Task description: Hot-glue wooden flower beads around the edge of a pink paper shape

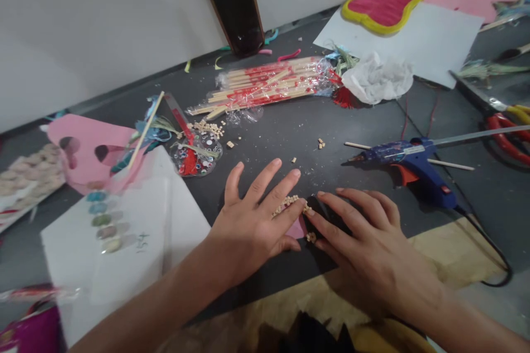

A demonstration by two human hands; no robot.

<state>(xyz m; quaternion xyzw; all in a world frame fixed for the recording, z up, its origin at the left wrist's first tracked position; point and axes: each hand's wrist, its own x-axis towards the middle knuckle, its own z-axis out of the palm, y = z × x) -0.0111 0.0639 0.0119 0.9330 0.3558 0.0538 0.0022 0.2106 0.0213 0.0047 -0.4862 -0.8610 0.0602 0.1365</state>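
My left hand (pixel 259 215) lies palm down near the table's front edge with its fingers spread. Under its index finger and thumb is a small pink piece (pixel 296 230), mostly covered, with tiny beige bits (pixel 285 205) along its upper border. From the other side my right hand (pixel 366 231) reaches in, fingers stretched out and its index fingertip at the piece's right border. A small clump of beige bits (pixel 311 237) is beside the right thumb. Whether either hand pinches a single bit cannot be made out.
A blue glue gun (pixel 414 160) lies at right, its cord trailing frontward, near red-handled scissors (pixel 499 121). Wrapped chopsticks (pixel 269 85) and crumpled white tissue (pixel 379 78) lie behind. At left are a pink mask-like cutout (pixel 89 140), white paper (pixel 182 204) and a decorated disc (pixel 207 157).
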